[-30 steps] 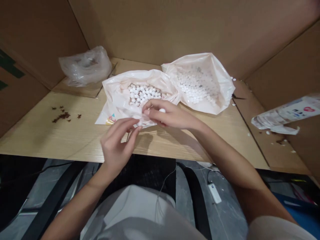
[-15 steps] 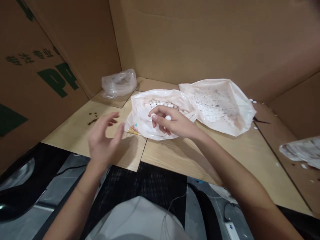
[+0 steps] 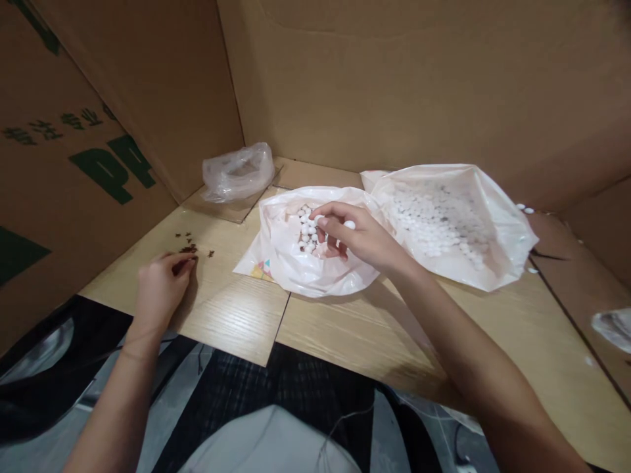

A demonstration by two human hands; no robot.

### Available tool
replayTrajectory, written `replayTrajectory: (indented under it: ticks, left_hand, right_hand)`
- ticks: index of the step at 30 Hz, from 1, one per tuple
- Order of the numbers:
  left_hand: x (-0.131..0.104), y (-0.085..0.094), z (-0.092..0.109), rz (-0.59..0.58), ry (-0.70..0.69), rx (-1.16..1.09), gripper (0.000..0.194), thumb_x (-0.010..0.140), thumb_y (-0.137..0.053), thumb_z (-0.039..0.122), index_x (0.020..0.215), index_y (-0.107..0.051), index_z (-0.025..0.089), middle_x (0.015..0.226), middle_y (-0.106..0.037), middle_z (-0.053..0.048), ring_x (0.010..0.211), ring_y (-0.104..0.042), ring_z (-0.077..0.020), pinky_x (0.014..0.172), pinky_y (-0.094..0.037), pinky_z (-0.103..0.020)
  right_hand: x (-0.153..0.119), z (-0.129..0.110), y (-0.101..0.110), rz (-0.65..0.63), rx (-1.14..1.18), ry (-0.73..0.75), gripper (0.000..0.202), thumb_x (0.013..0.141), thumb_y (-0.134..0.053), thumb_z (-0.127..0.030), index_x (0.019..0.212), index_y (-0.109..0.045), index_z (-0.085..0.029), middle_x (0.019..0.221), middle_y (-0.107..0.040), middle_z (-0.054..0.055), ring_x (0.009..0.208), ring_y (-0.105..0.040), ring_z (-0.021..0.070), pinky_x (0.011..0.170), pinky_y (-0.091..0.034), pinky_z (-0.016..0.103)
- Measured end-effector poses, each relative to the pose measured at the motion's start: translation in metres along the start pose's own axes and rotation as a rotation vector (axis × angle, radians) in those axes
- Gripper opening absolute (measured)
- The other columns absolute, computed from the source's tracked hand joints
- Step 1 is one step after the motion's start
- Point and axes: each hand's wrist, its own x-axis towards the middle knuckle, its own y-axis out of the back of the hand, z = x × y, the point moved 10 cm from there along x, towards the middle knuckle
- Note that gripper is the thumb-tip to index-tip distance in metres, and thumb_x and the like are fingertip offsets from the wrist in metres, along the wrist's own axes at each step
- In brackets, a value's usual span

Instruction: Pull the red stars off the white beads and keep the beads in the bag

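My right hand (image 3: 362, 238) hovers over the front white plastic bag (image 3: 328, 284). It pinches a small white ball (image 3: 319, 221) between thumb and forefinger. Another white ball (image 3: 350, 225) shows at the base of the fingers. Inside this bag lie many white balls (image 3: 306, 230), some with brown bits among them. My left hand (image 3: 165, 282) is at the table on the left, thumb and forefinger pressed together at a little pile of small dark brown pieces (image 3: 188, 249). What sits between those fingertips is too small to make out.
A second white bag (image 3: 507, 263) full of white pieces lies at the right, against the front bag. A clear plastic bag (image 3: 239, 174) rests at the back left. Cardboard walls (image 3: 394, 98) enclose the wooden table (image 3: 236, 322). Crumpled clear plastic (image 3: 614, 327) lies far right.
My left hand has moved left and down to the brown pieces, its open fingers closing into a pinch. My right hand still holds the white ball over the front bag.
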Motion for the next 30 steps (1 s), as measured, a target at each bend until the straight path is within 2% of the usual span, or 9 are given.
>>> replayTrajectory:
  ticks: [3,6,9,11,13,16,20,24,30]
  left_hand:
    - [0.001,0.005,0.000,0.019,0.033,-0.073,0.018,0.074,-0.061,0.034,0.073,-0.071,0.018,0.081,-0.066,-0.004,0.075,-0.058,-0.0193,0.075,-0.042,-0.031]
    - [-0.007,0.012,0.017,0.034,0.081,-0.218,0.021,0.074,-0.067,0.039,0.079,-0.072,0.019,0.081,-0.069,-0.002,0.072,-0.061,-0.0179,0.072,-0.046,-0.030]
    - [-0.021,0.014,0.057,0.035,0.102,-0.407,0.028,0.076,-0.071,0.043,0.088,-0.071,0.019,0.085,-0.071,-0.004,0.073,-0.065,-0.0168,0.068,-0.052,-0.028]
    - [-0.029,0.009,0.096,-0.014,0.045,-0.637,0.018,0.074,-0.075,0.036,0.082,-0.071,0.019,0.082,-0.070,-0.004,0.073,-0.064,-0.0134,0.066,-0.053,-0.022]
    - [-0.035,0.006,0.137,-0.063,-0.078,-0.823,0.007,0.076,-0.074,0.026,0.078,-0.072,0.020,0.087,-0.070,-0.003,0.085,-0.065,-0.0126,0.075,-0.054,-0.019]
    - [-0.038,-0.005,0.168,-0.124,-0.122,-0.943,0.003,0.079,-0.071,0.019,0.082,-0.072,0.021,0.103,-0.070,-0.004,0.100,-0.065,-0.0136,0.084,-0.054,-0.019]
    - [-0.038,-0.020,0.174,-0.187,-0.101,-1.043,0.006,0.080,-0.070,0.015,0.083,-0.071,0.021,0.105,-0.072,-0.004,0.099,-0.068,-0.0139,0.083,-0.055,-0.019]
    - [-0.039,-0.025,0.172,-0.213,-0.106,-1.078,0.010,0.081,-0.069,0.013,0.084,-0.072,0.022,0.104,-0.072,-0.002,0.096,-0.069,-0.0118,0.081,-0.056,-0.016]
    - [-0.041,-0.026,0.173,-0.230,-0.124,-1.068,0.014,0.081,-0.068,0.012,0.085,-0.073,0.024,0.104,-0.072,0.001,0.097,-0.068,-0.0093,0.081,-0.055,-0.013]
  right_hand:
    - [0.005,0.007,0.002,-0.008,0.068,-0.025,0.012,0.092,-0.053,-0.020,0.096,-0.060,-0.012,0.071,-0.054,0.000,0.048,-0.049,0.0056,0.036,-0.038,0.015]
    - [0.009,0.019,-0.004,-0.051,0.167,-0.103,0.017,0.089,-0.058,-0.027,0.094,-0.064,-0.012,0.075,-0.054,0.002,0.055,-0.052,0.0070,0.041,-0.044,0.016]
    - [0.010,0.025,-0.022,-0.152,0.312,-0.149,0.018,0.088,-0.057,-0.025,0.097,-0.064,-0.011,0.078,-0.055,0.003,0.061,-0.053,0.0085,0.045,-0.048,0.017]
    - [0.008,0.026,-0.033,-0.208,0.376,-0.138,0.019,0.088,-0.056,-0.023,0.103,-0.060,-0.012,0.076,-0.055,0.002,0.061,-0.052,0.0091,0.044,-0.048,0.017]
    - [0.005,0.025,-0.041,-0.240,0.381,-0.107,0.018,0.089,-0.056,-0.024,0.103,-0.056,-0.013,0.075,-0.056,0.002,0.059,-0.050,0.0089,0.042,-0.044,0.016]
    - [-0.001,0.020,-0.046,-0.262,0.345,-0.029,0.020,0.090,-0.058,-0.033,0.098,-0.054,-0.015,0.078,-0.057,0.002,0.058,-0.047,0.0074,0.039,-0.036,0.014]
    - [-0.007,0.013,-0.047,-0.265,0.327,0.063,0.020,0.091,-0.060,-0.035,0.096,-0.053,-0.017,0.081,-0.058,0.001,0.060,-0.047,0.0068,0.043,-0.037,0.015]
    - [-0.009,0.003,-0.044,-0.245,0.276,0.155,0.016,0.093,-0.058,-0.031,0.093,-0.053,-0.016,0.081,-0.058,-0.001,0.057,-0.046,0.0050,0.046,-0.035,0.016]
    - [-0.011,0.000,-0.047,-0.279,0.314,0.143,0.015,0.091,-0.062,-0.025,0.091,-0.052,-0.015,0.079,-0.058,-0.002,0.054,-0.045,0.0037,0.047,-0.035,0.017]
